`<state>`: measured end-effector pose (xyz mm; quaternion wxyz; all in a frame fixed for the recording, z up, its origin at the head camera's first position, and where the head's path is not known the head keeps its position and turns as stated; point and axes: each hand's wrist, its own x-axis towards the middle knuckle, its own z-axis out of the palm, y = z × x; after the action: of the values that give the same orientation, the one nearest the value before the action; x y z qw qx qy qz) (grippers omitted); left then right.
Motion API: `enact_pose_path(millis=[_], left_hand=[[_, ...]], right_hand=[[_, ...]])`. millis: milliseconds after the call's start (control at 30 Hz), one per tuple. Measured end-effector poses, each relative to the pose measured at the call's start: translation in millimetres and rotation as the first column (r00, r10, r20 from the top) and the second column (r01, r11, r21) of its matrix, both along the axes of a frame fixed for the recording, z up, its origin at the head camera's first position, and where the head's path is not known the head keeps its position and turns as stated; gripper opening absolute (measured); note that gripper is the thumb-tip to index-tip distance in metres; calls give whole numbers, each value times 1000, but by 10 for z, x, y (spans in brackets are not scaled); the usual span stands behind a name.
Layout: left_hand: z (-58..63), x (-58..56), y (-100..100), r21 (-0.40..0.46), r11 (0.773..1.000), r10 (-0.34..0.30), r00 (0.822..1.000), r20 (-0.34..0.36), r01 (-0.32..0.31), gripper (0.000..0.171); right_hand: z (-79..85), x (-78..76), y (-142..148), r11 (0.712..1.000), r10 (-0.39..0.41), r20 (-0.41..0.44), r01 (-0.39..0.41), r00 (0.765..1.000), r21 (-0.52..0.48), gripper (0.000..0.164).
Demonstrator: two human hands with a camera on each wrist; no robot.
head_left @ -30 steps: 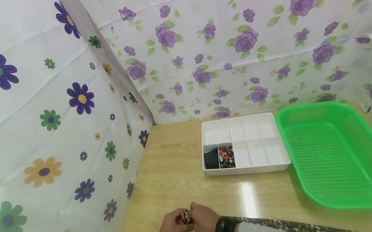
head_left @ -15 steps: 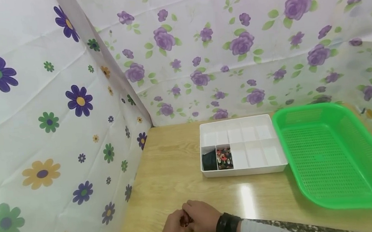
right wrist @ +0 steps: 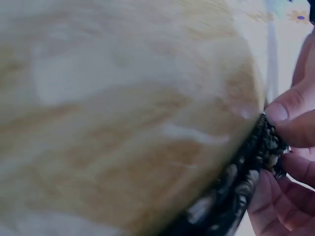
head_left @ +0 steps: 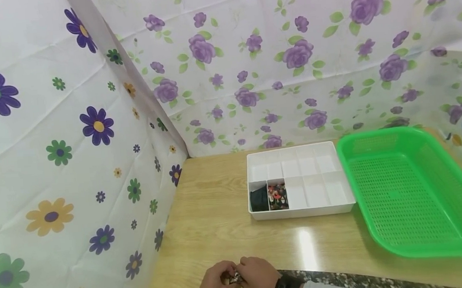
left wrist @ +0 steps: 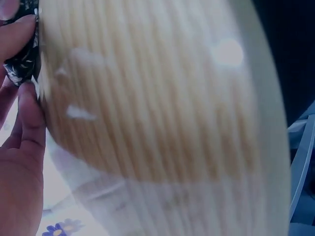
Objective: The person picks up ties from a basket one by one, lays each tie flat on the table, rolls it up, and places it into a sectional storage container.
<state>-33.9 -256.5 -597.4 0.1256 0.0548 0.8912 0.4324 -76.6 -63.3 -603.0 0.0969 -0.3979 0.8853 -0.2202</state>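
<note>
A long dark strip of patterned cloth lies along the near side of the table, partly under the right forearm. Its left end is bunched into a small roll between the two hands. In the head view my left hand pinches the roll from the left, and the left wrist view shows thumb and fingers on the dark bundle. My right hand pinches it from the other side. Fingertips of both hands meet around the rolled end in the right wrist view. The fingers hide part of the roll.
Behind the hands stands a white divided box, with a black folded cloth and a red-and-black patterned cloth in two front compartments. A green basket is at its right. Flowered sheets hang around the wooden table.
The right hand closed in over the roll half a second ago, and has since shifted slightly right and down. Both hands keep hold of the cloth. The head view has moved a little.
</note>
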Motion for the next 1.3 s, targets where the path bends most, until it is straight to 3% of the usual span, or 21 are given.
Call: enact_pose_path(millis=[133, 267, 467, 567, 633, 733, 833, 867, 967, 1067, 1167, 1300], left_hand=[[29, 5, -20, 16, 999, -32, 999, 10, 32, 24], [50, 3, -23, 33, 999, -40, 999, 27, 39, 26], [78, 15, 9, 82, 995, 50, 991, 120, -60, 25], [94, 40, 29, 159, 978, 106, 976, 190, -137, 28], [107, 56, 41, 232, 954, 135, 964, 231, -190, 35], [109, 68, 51, 380, 886, 163, 945, 284, -267, 44], [74, 61, 53, 503, 808, 154, 934, 322, -306, 35], [53, 58, 52, 524, 796, 145, 935, 323, -304, 32], [-23, 37, 68, 500, 829, 110, 950, 292, -250, 20], [-89, 18, 110, 415, 887, 101, 961, 256, -204, 25], [-125, 9, 167, 327, 929, 104, 970, 219, -173, 29], [-127, 7, 243, 223, 972, 57, 996, 65, -70, 28]], right_hand=[[-126, 39, 19, 1000, -27, -92, 26, 995, -14, 7], [-178, 60, 51, 997, -60, -120, 55, 991, -46, 7], [-157, 70, 56, 993, -97, -33, 94, 995, -76, 9], [-153, 74, 55, 985, -115, 70, 123, 991, -121, 14], [-150, 68, 58, 977, -130, 148, 152, 980, -150, 18], [-145, 46, 67, 966, -149, 223, 190, 963, -174, 21], [-120, 25, 89, 960, -159, 256, 210, 954, -184, 24], [-110, 20, 98, 958, -162, 268, 216, 950, -189, 24], [-73, 2, 135, 952, -165, 317, 235, 934, -197, 27], [-44, -20, 173, 948, -151, 380, 242, 913, -205, 27], [-35, -41, 211, 945, -110, 429, 229, 897, -235, 25], [-9, -99, 290, 944, -38, 475, 188, 879, -271, 19]])
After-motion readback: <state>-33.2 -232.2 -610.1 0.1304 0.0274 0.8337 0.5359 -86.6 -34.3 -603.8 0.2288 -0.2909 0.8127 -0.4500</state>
